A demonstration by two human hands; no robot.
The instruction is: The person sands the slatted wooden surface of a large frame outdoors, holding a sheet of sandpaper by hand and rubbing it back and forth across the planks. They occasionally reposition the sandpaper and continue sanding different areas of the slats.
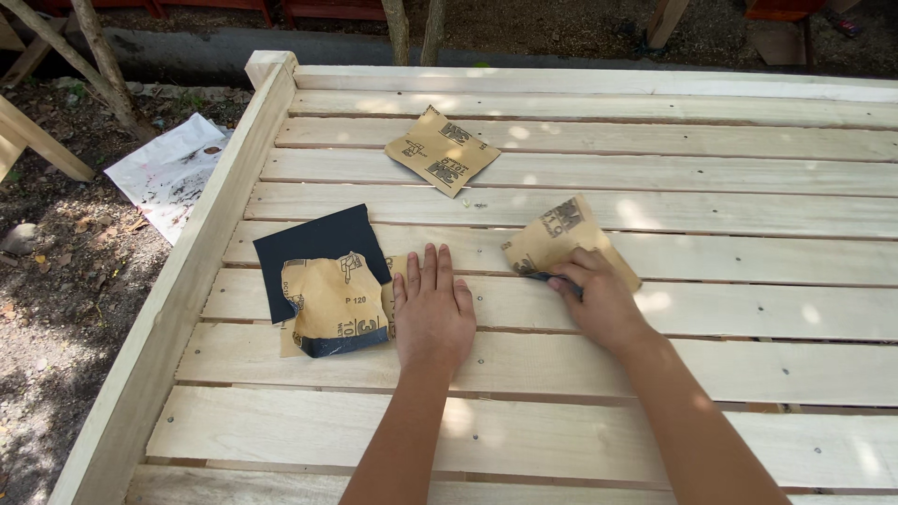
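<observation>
Head view: right hand (599,299) pinches a folded tan sandpaper sheet (561,238) against the pale slatted wooden platform (655,374). Left hand (432,313) lies flat, fingers extended, just beside a curled sandpaper piece (332,304) overlapping a dark sheet (313,243).

Pale slatted wooden frame (599,374) under scattered sandpaper sheets (441,150).

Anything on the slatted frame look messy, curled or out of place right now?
Mostly minor. The sandpaper pile beside the left hand is curled and lies askew on a dark sheet. A loose sandpaper sheet lies skewed farther up. A soiled white sheet lies on the ground left of the wooden frame.
</observation>
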